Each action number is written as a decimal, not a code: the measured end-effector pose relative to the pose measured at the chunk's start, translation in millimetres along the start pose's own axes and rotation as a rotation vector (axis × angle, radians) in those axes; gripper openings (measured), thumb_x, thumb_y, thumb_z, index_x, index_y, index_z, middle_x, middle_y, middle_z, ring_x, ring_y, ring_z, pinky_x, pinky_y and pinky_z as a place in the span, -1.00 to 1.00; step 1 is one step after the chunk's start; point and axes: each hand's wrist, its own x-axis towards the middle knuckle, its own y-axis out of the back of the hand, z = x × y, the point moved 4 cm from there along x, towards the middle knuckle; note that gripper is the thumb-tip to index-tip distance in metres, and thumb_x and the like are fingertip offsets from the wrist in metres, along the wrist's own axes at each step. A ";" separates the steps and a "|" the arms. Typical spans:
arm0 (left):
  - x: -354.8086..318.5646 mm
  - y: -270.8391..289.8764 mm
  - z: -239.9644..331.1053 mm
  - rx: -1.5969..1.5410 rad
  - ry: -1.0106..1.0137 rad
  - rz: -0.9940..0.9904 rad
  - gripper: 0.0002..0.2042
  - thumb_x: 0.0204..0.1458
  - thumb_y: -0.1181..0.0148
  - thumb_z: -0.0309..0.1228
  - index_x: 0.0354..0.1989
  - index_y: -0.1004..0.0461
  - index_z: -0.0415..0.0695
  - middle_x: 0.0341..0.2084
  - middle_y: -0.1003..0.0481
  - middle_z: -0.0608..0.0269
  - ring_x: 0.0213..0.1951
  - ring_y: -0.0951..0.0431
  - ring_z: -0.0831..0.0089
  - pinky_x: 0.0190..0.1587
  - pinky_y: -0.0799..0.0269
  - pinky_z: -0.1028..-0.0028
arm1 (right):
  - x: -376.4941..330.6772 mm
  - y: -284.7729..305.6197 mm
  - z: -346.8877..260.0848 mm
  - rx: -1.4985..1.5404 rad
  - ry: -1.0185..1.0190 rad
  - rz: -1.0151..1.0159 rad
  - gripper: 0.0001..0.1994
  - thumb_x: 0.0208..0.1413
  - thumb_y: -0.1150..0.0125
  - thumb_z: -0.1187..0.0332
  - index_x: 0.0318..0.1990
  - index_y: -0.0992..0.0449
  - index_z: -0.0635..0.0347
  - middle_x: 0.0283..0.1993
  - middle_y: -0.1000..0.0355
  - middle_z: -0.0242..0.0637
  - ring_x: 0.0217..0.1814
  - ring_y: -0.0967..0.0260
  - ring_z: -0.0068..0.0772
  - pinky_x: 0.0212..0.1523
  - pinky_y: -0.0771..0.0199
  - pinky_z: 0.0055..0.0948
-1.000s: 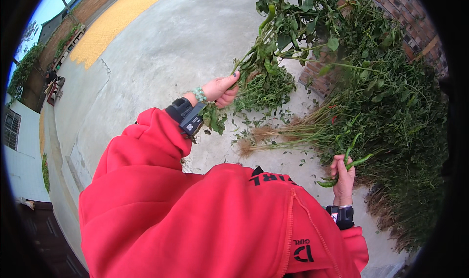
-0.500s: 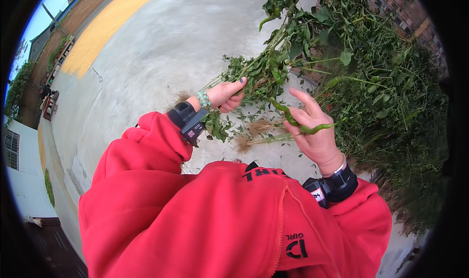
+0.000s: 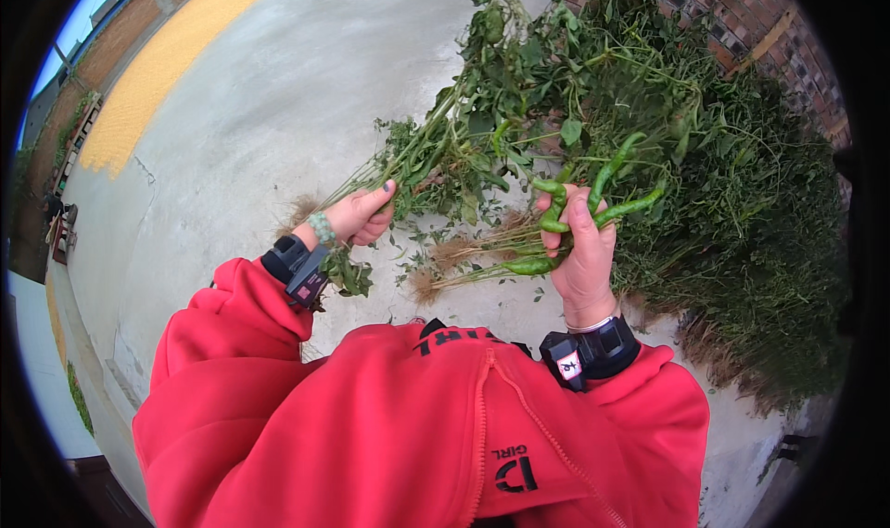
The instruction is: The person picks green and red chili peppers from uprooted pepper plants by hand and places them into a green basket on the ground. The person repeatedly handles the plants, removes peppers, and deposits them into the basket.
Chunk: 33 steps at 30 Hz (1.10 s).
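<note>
Green peppers (image 3: 593, 203) now fill the right hand (image 3: 584, 259), fingers clamped around several; before, just 1. The left hand (image 3: 357, 217) still grips the plant stems (image 3: 417, 162), so picking is moving along.

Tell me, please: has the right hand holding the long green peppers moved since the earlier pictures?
Yes. The right hand with the long green peppers rose from low beside the heap of green plants toward the uprooted leafy plant.

Peppers (image 3: 607, 190) green; plants (image 3: 732, 176) dark green; jacket (image 3: 417, 426) red; ground (image 3: 250, 129) grey, yellow strip (image 3: 158, 69); wall (image 3: 742, 9) red-brown.
</note>
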 end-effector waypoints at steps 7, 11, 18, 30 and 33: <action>-2.8 34.2 -2.7 0.110 0.001 0.134 -0.45 0.07 0.24 0.18 -0.78 0.02 0.03 -0.83 0.05 0.54 -0.78 0.09 0.65 -0.73 0.20 0.55 | 15.9 26.5 16.4 0.101 -0.300 0.048 -0.78 -0.02 -0.22 0.37 -0.55 -0.25 0.02 -0.50 -0.31 -0.45 -0.62 -0.13 -0.73 -0.68 -0.08 -0.74; 4.1 49.7 3.5 0.344 -0.023 0.259 -0.46 0.08 0.21 0.16 -0.75 -0.09 0.00 -0.81 -0.06 0.49 -0.76 0.00 0.63 -0.71 0.10 0.55 | 21.2 20.3 15.4 -0.123 -0.225 -0.014 -0.85 -0.03 -0.21 0.40 -0.41 -0.32 0.09 -0.50 -0.29 -0.47 -0.61 -0.13 -0.75 -0.69 -0.07 -0.75; 4.7 72.3 14.1 0.356 -0.106 0.328 -0.45 0.08 0.16 0.12 -0.79 -0.15 -0.04 -0.84 -0.11 0.49 -0.78 -0.08 0.62 -0.71 0.02 0.56 | 20.5 -3.1 34.4 -0.376 -0.549 -0.185 -0.73 0.05 0.00 0.49 -0.05 -0.39 0.20 -0.37 -0.43 -0.42 -0.52 -0.23 -0.78 -0.58 -0.22 -0.77; 10.0 104.9 9.4 0.183 -0.065 0.182 -0.50 0.10 0.17 0.10 -0.73 -0.08 0.01 -0.79 -0.06 0.52 -0.74 0.01 0.66 -0.71 0.12 0.58 | 35.9 -37.7 62.1 -0.330 -0.492 -0.262 -0.79 0.11 -0.08 0.22 -0.37 -0.42 0.19 -0.54 -0.26 -0.52 -0.63 -0.11 -0.78 -0.66 -0.14 -0.75; 9.7 120.3 3.8 0.367 -0.119 0.263 -0.49 0.09 0.16 0.11 -0.73 -0.16 -0.03 -0.79 -0.15 0.48 -0.73 -0.08 0.65 -0.69 0.00 0.56 | 36.7 -26.7 54.4 -0.318 -0.439 -0.170 -0.79 0.11 -0.08 0.24 -0.40 -0.43 0.20 -0.56 -0.25 -0.52 -0.65 -0.11 -0.76 -0.67 -0.13 -0.75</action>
